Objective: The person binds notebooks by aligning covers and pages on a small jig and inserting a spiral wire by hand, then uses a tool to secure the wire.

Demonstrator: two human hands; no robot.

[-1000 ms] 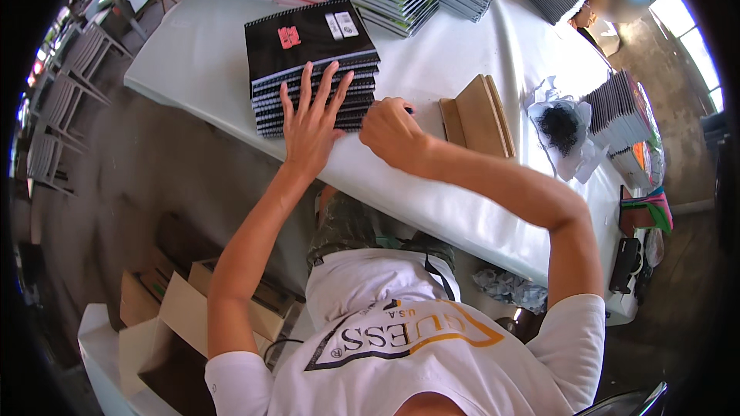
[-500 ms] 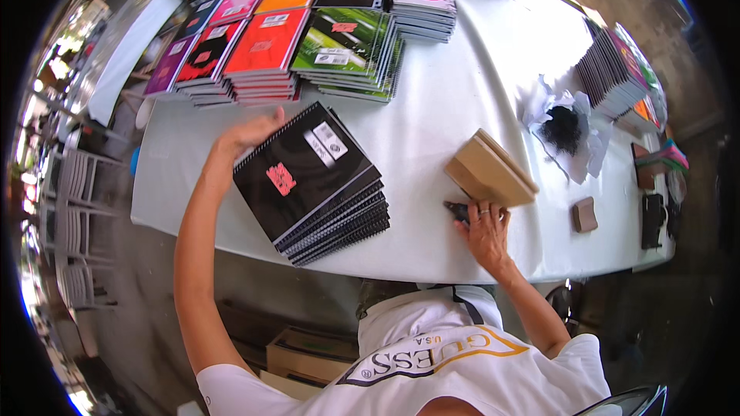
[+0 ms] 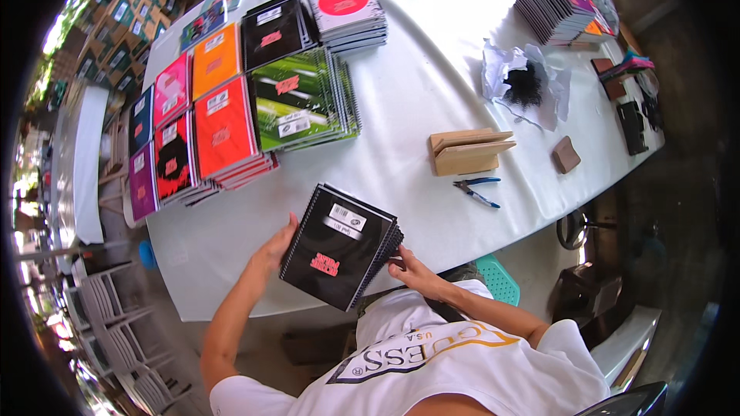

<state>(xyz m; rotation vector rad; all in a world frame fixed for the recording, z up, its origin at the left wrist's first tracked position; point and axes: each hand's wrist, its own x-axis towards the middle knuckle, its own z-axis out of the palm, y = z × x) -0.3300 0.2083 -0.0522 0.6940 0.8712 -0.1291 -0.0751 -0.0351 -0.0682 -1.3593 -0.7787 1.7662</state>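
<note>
a stack of black spiral notebooks (image 3: pixel 341 245) is held at the near edge of the tabletop (image 3: pixel 432 92), tilted, its lower part hanging out past the edge above the lap. the top cover is black with a red graphic and two white stickers, and the wire binding runs along the left side. the left hand (image 3: pixel 274 249) is pressed against the bound side with its fingers closed around the stack; the right hand (image 3: pixel 411 268) is cupped under the lower right corner, its fingers hidden beneath, so how far they are curled cannot be told. the notebooks are fanned at the right edge, so a loose one could slide out and drop to the floor if the tilt is increased or the grip loosened. further out, colourful notebook stacks (image 3: pixel 231 119) are laid in rows, and a careless set-down could knock them askew. blue-handled pliers (image 3: pixel 476 189) and a wooden block (image 3: pixel 467 152) are seen to the right.
</note>
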